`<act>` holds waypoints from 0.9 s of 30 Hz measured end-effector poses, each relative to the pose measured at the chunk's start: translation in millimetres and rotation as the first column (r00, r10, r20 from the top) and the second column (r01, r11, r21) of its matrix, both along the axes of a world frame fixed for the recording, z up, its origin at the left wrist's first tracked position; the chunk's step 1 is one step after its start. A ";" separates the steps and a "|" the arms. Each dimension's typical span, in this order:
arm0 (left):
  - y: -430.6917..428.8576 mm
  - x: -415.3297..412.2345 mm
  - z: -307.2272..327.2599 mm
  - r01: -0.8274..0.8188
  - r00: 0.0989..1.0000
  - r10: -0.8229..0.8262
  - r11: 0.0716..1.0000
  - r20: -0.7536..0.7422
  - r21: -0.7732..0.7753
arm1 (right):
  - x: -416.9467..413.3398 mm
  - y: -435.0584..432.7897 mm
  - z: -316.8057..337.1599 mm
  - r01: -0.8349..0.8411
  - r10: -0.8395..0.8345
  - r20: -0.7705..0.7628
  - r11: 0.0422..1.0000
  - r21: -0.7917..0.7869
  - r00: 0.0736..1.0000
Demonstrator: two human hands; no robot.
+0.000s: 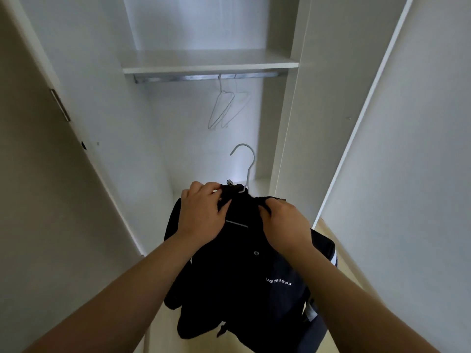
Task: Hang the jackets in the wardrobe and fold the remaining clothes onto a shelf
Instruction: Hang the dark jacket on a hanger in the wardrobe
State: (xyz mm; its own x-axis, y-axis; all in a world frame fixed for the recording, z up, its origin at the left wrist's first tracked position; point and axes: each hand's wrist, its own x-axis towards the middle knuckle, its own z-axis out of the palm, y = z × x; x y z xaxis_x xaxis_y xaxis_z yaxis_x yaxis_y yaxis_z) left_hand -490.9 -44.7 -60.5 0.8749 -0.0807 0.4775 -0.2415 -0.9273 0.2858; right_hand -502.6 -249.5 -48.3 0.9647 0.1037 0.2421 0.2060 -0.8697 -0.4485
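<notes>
Wardrobe stands open, with a white shelf across its upper part, a metal rail just under it, and two thin wire hangers hooked on the rail. Before the opening and well below the rail, a black jacket sits on a grey hanger, its hook pointing up and touching nothing. White print on the jacket reads "UG101953", the first letter partly unclear. Both arms reach forward: the left hand pinches the collar beside the hook with curled fingers, and the right hand grips the shoulder fabric.
</notes>
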 end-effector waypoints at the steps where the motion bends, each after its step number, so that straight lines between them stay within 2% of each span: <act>1: 2.4 13.3 -2.8 0.016 0.998 -0.019 0.998 -0.053 -0.064 | 14.2 8.3 -2.0 0.001 -0.001 -0.020 1.000 0.008 1.000; 3: 6.6 41.5 -10.2 0.021 0.978 -0.081 0.954 -0.191 -0.299 | 43.0 22.6 -7.2 -0.004 0.006 -0.064 0.999 0.033 0.998; 4: 8.8 56.5 -14.4 0.021 0.965 -0.114 0.932 -0.237 -0.362 | 58.4 28.4 -10.9 -0.008 0.012 -0.088 0.999 0.049 0.996; 8: 21.3 123.1 -28.9 0.020 0.921 -0.192 0.892 -0.338 -0.452 | 131.5 44.8 -27.8 -0.024 0.055 -0.209 0.989 0.148 0.976; 11: 35.6 175.7 -36.3 -0.022 0.901 -0.171 0.900 -0.399 -0.436 | 192.8 56.6 -39.1 -0.061 0.148 -0.332 0.964 0.259 0.931; 15: 43.4 234.9 -32.4 0.024 0.906 -0.193 0.912 -0.377 -0.409 | 267.1 74.0 -52.3 -0.084 0.268 -0.448 0.917 0.389 0.853; 18: 57.5 270.2 -28.0 0.078 0.880 -0.265 0.900 -0.395 -0.430 | 310.5 87.6 -52.6 -0.107 0.317 -0.463 0.899 0.424 0.828; 21: 73.5 294.9 -23.0 0.007 0.835 -0.274 0.873 -0.478 -0.488 | 351.2 104.4 -50.8 -0.120 0.352 -0.464 0.881 0.458 0.813; 22: 76.5 303.8 -20.8 0.012 0.841 -0.279 0.867 -0.464 -0.499 | 362.9 110.5 -49.3 -0.137 0.365 -0.459 0.879 0.457 0.810; 24: 81.1 327.9 -19.1 0.063 0.890 -0.243 0.903 -0.385 -0.425 | 384.8 125.0 -45.5 -0.159 0.387 -0.457 0.873 0.461 0.801; 27: 95.7 372.6 -22.0 -0.007 0.937 -0.113 0.940 -0.330 -0.342 | 418.8 147.8 -40.7 -0.129 0.402 -0.484 0.854 0.503 0.777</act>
State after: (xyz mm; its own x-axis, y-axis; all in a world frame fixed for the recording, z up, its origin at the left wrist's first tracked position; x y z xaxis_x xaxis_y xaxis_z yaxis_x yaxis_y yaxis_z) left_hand -118.4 51.0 -82.5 0.9870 -0.0204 0.1593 -0.1202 -0.7517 0.6485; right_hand -83.8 -101.7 -89.0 0.8856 0.3969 -0.2414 -0.0042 -0.5128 -0.8585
